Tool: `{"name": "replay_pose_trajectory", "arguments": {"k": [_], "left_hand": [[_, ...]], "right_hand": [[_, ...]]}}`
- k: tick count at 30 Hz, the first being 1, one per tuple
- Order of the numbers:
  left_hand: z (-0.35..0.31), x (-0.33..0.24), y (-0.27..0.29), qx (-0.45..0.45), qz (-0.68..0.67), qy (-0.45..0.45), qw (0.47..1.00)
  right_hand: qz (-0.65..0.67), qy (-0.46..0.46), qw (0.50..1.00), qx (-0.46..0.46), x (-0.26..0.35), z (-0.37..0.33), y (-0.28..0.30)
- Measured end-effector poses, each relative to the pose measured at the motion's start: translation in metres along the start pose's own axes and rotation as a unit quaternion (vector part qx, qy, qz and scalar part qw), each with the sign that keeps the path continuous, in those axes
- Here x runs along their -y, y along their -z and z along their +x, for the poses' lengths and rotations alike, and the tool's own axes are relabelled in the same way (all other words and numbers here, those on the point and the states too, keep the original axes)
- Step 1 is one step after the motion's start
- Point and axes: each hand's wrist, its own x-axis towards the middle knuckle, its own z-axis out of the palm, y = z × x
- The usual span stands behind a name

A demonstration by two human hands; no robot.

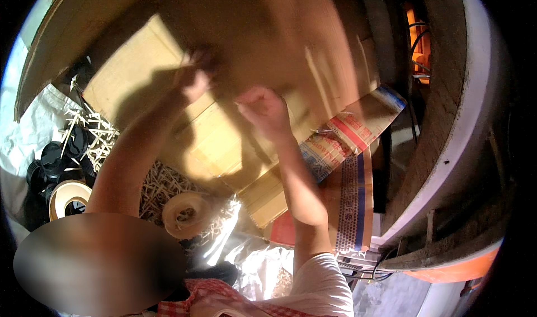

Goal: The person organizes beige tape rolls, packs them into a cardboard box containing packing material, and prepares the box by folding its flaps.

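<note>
A large brown cardboard sheet (268, 26) spreads across the far side, with a paler folded cardboard piece (215, 143) in front of it. My left hand (198, 76) is over the cardboard, half in shadow and smeared, so its fingers are not clear. To its right and a little nearer, my right hand (265, 111) is closed with its fingers curled in. Whatever it may hold is too small or hidden to make out. Under my left forearm lies a heap of thin pale sticks (159, 191), with a tan ring-shaped roll (186, 215) on it.
Left of my arm are several black round plastic pieces (53, 157) and a cream ring (70, 197) beside white sheeting (33, 121). A printed cardboard strip (347, 138) lies to the right. Beyond it curves a thick pale-edged rim (447, 143), with cables (376, 269) below.
</note>
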Motion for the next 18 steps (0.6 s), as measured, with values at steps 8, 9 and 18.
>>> {"name": "replay_pose_trajectory", "arguments": {"k": [8, 9, 18], "left_hand": [[0.041, -0.058, -0.024, 0.069, 0.617, -0.069, 0.781], [0.049, -0.045, -0.012, 0.081, 0.618, -0.108, 0.775], [0.05, -0.093, 0.0, 0.149, 0.076, 0.202, 0.965]], "right_hand": [[-0.079, 0.007, 0.997, -0.018, -0.017, -0.006, 0.017], [-0.074, 0.016, 0.997, -0.006, -0.016, -0.004, 0.014], [-0.054, -0.052, 0.997, -0.007, -0.011, 0.004, 0.008]]}}
